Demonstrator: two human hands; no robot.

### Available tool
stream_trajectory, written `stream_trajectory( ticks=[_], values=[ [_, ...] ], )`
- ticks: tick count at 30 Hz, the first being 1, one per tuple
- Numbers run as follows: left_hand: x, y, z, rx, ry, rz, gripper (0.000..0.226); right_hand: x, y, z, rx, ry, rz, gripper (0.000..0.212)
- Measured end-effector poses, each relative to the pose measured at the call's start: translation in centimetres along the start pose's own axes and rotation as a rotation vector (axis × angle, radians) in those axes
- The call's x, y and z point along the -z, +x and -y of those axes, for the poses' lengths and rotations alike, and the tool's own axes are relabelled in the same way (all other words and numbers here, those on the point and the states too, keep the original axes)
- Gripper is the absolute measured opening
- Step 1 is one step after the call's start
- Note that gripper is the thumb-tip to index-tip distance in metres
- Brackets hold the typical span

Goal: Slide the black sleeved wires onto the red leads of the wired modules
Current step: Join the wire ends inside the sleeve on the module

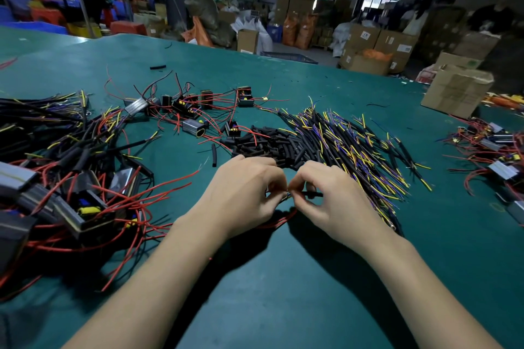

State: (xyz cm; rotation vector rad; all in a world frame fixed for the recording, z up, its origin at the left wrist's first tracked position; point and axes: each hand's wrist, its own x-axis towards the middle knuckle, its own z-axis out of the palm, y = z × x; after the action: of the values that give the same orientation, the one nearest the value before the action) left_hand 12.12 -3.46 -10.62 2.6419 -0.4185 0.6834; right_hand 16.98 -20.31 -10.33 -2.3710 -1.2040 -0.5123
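Where hands meet, black sleeved wire pinched.

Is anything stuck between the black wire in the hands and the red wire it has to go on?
Nothing visible is. The right hand pinches a black sleeved wire, and the left hand pinches right against it. The fingertips hide the exact spot where they meet. A red lead trails out beneath the hands.
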Motion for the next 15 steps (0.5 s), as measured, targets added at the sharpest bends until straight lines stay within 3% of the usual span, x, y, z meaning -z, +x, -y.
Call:
stream_trajectory(
  ticks=[3,8,11,15],
  values=[
    [-0.18,0.02,0.13,0.164,-0.174,0.017,0.003,-0.08,0.28,0.46,0.186,-0.211,-0.081,0.009],
    [0.15,0.38,0.7,0.303,-0.453,0.087,0.017,-0.39,0.68,0.54,0.373,-0.406,-0.187,0.012],
    [0.17,0.44,0.82,0.331,-0.543,0.082,0.014,-0.54,0.52,0.24,0.312,-0.33,-0.21,0.017],
    [-0.14,0.24,0.81,0.279,-0.5,0.027,0.011,-0.71,-0.17,-0.32,0.081,0.014,-0.12,0.004]
  ],
)
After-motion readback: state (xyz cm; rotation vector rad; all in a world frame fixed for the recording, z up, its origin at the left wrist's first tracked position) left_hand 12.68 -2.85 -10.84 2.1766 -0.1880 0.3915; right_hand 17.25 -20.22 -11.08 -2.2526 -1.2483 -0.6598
